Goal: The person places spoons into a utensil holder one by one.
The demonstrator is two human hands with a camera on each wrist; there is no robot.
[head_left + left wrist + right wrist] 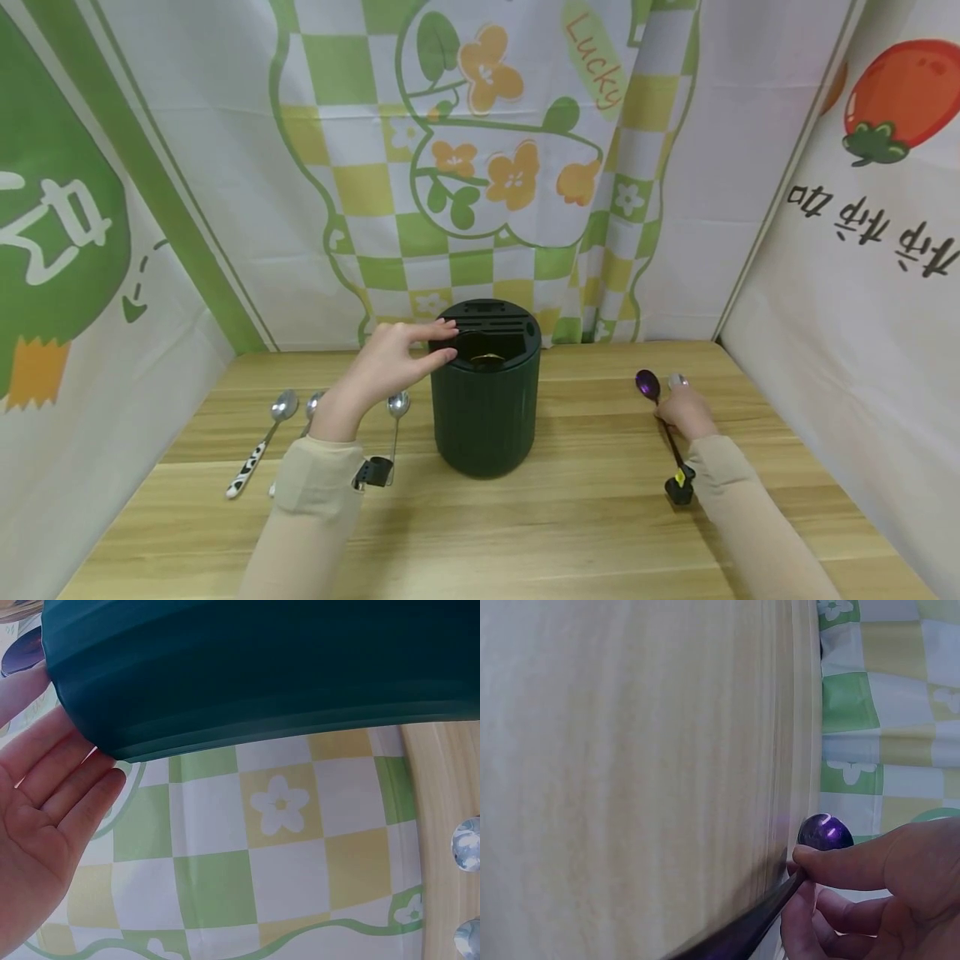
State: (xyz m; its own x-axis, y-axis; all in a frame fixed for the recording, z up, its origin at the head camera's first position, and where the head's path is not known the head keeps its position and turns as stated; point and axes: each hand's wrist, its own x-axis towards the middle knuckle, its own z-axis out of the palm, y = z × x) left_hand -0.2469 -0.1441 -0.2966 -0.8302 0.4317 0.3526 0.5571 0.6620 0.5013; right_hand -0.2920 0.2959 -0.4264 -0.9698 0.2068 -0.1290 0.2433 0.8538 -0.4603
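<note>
A dark green ribbed utensil holder (486, 417) stands upright at mid-table. My left hand (378, 367) is at its left rim, thumb and fingers fairly straight and spread; in the left wrist view the fingers (71, 776) touch the rim. A dark, shiny rounded piece (24, 651) shows beyond the rim, beside that hand. To the right, my right hand (686, 410) pinches a purple spoon (647, 384) by its dark handle, between thumb and fingertips, near the bowl (825, 832). Just past this hand, the bowl of a silver spoon (678, 381) shows, its handle hidden.
Left of the holder lie a spoon with a black-and-white handle (257, 458), another silver spoon (314, 405) partly behind my left arm, and a thin silver spoon (398, 405). A gold-coloured edge (487, 357) shows inside the holder. Printed curtains (480, 267) border the wooden table (570, 533).
</note>
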